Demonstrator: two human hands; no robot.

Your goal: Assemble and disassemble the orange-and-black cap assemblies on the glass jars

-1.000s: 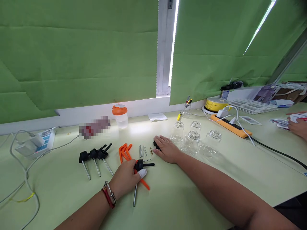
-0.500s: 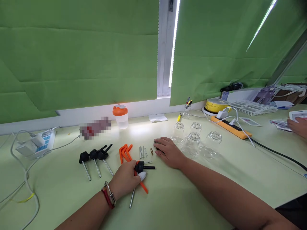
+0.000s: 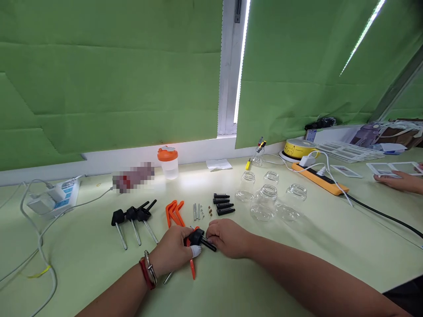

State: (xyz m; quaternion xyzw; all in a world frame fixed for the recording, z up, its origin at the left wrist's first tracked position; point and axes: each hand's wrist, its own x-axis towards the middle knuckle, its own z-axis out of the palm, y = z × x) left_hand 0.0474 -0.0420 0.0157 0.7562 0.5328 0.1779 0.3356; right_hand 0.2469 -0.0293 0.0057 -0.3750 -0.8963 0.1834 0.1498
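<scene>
My left hand (image 3: 176, 246) grips a black plastic head (image 3: 197, 237) with a metal rod and an orange lever (image 3: 192, 268) attached. A white wrap covers that thumb's tip. Curled fingers of my right hand (image 3: 228, 237) are at the black prong of this head; whatever they pinch is hidden. Beyond the hands lie several black spring pieces (image 3: 225, 211), small brown bits (image 3: 210, 211), metal pins (image 3: 197, 211) and loose orange levers (image 3: 172, 212). To the left are three similar black heads (image 3: 131, 213) with metal rods.
Several glass jars (image 3: 264, 204) stand to the right, with an orange power strip (image 3: 319, 178) behind them. An orange-lidded cup (image 3: 168, 163) and a paper sheet (image 3: 218, 164) are at the back. Cables (image 3: 41, 246) run along the left. Another person's hand (image 3: 396, 181) holds white frames at far right.
My right hand has left the black spring pieces, now uncovered, and come back beside the held head. My left hand has tilted the head, so its prong points lower. The other person's hand has moved left.
</scene>
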